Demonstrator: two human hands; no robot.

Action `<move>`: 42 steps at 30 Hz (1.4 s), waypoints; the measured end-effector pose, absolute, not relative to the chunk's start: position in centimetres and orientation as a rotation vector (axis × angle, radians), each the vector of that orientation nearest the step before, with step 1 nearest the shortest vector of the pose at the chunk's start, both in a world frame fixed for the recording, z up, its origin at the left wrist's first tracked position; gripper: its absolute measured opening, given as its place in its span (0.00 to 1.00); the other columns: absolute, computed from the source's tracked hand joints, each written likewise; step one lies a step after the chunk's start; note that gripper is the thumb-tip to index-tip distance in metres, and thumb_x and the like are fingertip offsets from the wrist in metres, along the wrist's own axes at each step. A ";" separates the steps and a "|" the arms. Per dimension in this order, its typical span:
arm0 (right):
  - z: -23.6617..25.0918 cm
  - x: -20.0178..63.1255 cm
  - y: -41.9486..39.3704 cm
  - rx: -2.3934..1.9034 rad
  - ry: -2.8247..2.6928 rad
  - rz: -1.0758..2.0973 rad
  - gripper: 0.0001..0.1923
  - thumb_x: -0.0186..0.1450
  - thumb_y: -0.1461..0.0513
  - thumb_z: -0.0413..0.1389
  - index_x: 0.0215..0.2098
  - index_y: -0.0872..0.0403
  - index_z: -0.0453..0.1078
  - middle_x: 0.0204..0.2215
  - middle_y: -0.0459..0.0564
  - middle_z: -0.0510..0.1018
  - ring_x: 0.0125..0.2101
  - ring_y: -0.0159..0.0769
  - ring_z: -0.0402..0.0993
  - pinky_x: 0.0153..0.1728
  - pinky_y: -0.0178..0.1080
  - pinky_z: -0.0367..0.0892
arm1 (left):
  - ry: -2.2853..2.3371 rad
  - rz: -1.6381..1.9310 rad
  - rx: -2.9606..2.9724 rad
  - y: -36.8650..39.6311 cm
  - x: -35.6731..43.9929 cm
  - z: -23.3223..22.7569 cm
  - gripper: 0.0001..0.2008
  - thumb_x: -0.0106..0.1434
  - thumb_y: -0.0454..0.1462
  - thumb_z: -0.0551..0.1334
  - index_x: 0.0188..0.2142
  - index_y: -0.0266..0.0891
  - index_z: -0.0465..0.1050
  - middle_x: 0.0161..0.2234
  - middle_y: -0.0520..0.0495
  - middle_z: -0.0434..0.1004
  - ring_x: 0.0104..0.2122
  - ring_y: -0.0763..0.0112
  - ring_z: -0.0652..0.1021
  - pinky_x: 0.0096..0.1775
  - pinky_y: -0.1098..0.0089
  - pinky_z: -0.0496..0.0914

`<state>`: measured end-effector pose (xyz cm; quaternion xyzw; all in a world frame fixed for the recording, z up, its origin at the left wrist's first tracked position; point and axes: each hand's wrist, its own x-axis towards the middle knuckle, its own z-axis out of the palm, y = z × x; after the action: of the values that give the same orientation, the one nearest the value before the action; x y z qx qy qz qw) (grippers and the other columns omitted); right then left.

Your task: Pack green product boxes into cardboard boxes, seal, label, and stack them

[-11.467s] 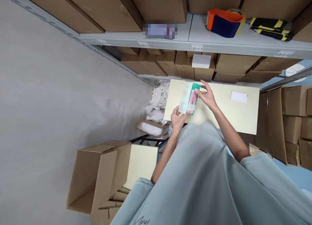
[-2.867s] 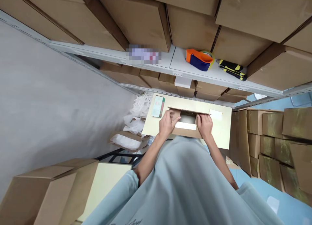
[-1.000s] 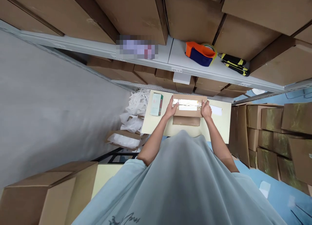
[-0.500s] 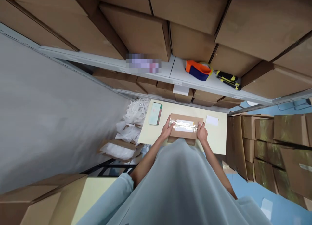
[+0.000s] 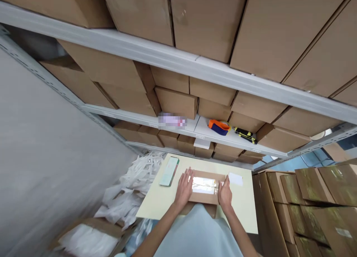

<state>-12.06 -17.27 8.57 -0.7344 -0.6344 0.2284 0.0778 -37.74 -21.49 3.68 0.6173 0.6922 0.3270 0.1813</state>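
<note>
Left hand (image 5: 184,186) and right hand (image 5: 224,192) flat, pressing taped carton (image 5: 205,186) on counter (image 5: 245,212); grasping nothing. Risk: uneven pressure wrinkles tape seam.

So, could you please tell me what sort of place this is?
Probably a warehouse packing station: metal shelving stacked with cardboard cartons, a tape dispenser on a shelf, and a small taped box between both hands.
</note>
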 end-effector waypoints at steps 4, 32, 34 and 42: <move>7.6 -12.8 -15.5 -1.676 -2.134 0.183 0.32 0.79 0.62 0.42 0.76 0.57 0.68 0.76 0.69 0.71 0.76 0.59 0.69 0.75 0.64 0.65 | 1.850 0.908 2.090 -19.6 -36.3 5.3 0.43 0.61 0.20 0.54 0.72 0.46 0.77 0.74 0.38 0.74 0.76 0.49 0.72 0.74 0.41 0.70; 25.4 -18.8 -4.8 -1.387 -1.933 0.808 0.28 0.79 0.45 0.51 0.63 0.57 0.67 0.53 0.64 0.84 0.53 0.51 0.82 0.58 0.51 0.76 | 1.593 1.580 1.172 -18.7 -34.5 20.0 0.14 0.77 0.40 0.64 0.59 0.42 0.79 0.57 0.39 0.85 0.54 0.59 0.86 0.61 0.57 0.81; 23.9 -18.7 -10.2 -1.262 -1.769 1.060 0.29 0.76 0.40 0.55 0.59 0.55 0.70 0.51 0.61 0.84 0.52 0.49 0.82 0.58 0.49 0.76 | 1.558 1.600 1.155 -20.6 -34.2 20.2 0.13 0.77 0.43 0.66 0.57 0.42 0.80 0.53 0.40 0.85 0.52 0.60 0.87 0.58 0.59 0.83; 24.1 -19.3 -18.7 -1.204 -1.529 1.311 0.31 0.74 0.37 0.62 0.59 0.52 0.74 0.53 0.58 0.85 0.54 0.45 0.82 0.62 0.49 0.77 | 1.520 1.509 1.324 -24.1 -34.2 23.1 0.09 0.79 0.42 0.64 0.51 0.43 0.81 0.49 0.43 0.86 0.46 0.64 0.86 0.52 0.63 0.83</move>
<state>-19.31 -18.65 24.10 -0.4731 -0.6009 0.5151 0.3870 -34.18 -24.09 23.09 0.5004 0.5746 0.5703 0.3070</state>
